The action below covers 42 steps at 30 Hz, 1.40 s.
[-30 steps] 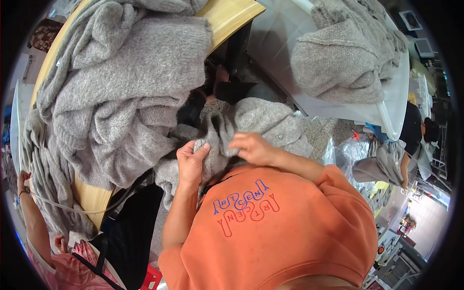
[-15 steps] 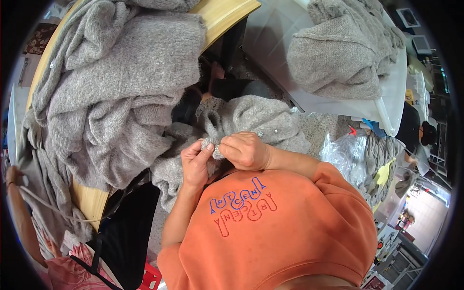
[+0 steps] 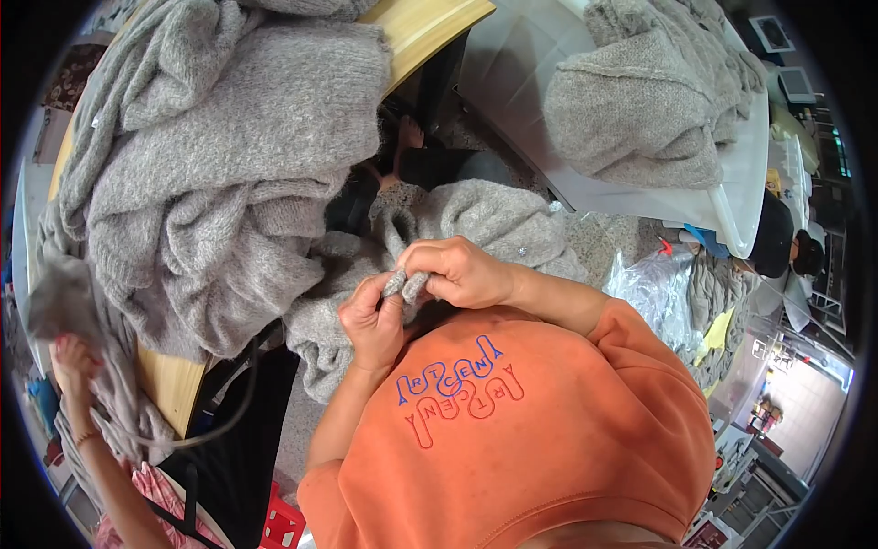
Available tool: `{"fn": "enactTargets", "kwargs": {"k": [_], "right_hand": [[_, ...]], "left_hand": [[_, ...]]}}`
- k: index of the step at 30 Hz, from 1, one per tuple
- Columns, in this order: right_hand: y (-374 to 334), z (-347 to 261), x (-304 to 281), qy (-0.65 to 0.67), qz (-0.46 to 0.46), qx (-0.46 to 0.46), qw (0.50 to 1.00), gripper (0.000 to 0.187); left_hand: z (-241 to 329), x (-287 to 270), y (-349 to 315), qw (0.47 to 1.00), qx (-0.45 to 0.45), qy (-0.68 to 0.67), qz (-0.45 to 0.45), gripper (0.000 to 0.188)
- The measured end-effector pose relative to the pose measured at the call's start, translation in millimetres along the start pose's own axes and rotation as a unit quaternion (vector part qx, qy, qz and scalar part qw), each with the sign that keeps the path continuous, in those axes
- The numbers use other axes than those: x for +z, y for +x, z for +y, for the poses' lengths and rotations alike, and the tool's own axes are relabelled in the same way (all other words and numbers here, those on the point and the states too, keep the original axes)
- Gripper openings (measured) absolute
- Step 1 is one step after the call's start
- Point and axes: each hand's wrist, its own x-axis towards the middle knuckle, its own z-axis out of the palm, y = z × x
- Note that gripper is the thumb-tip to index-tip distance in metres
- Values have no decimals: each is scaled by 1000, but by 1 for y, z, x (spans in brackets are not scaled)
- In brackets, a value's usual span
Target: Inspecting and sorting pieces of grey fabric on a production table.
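Note:
A fuzzy grey knit garment (image 3: 498, 220) is bunched in front of me, low between the table and my chest. My left hand (image 3: 373, 320) pinches a small fold of it between thumb and fingers. Right beside it, my right hand (image 3: 465, 273) grips the same bit of knit with curled fingers. The fold pokes out between the two hands as a short rolled edge. One small shiny button-like spot (image 3: 522, 251) shows on the garment to the right of my hands. My fingers hide the exact point being worked.
Grey knitwear (image 3: 247, 137) is heaped on the wooden table (image 3: 434, 32) at left. More knitwear (image 3: 640, 101) lies in a white plastic bin (image 3: 743, 206) at far right. Clear plastic bags (image 3: 654, 293) sit at right. At lower left a co-worker's hand (image 3: 75, 366) is near a blurred grey thing.
My right hand has lifted slightly and its fingers have opened out around the fold, showing more rolled knit. The co-worker's arm at left has swung, with a blurred grey thing above the hand.

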Motion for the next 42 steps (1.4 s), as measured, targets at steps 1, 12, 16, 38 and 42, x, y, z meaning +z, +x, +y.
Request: {"fn": "enactTargets", "kwargs": {"k": [1,12,16,38,42], "right_hand": [[0,0,0,-1,-17,-12,1000,16],[-4,6,16,-139,61,25,988,17],[-1,8,15,-90,58,45,993,16],[-4,-3,9,-65,74,51,994,18],[-1,-1,14,-70,99,47,991,16]], "left_hand": [[0,0,0,1000,-15,-9,12,16],[3,3,2,993,25,99,61,16],[5,4,7,979,111,155,67,17],[12,4,10,954,219,200,36,26],[7,6,12,932,283,221,47,26]]}}
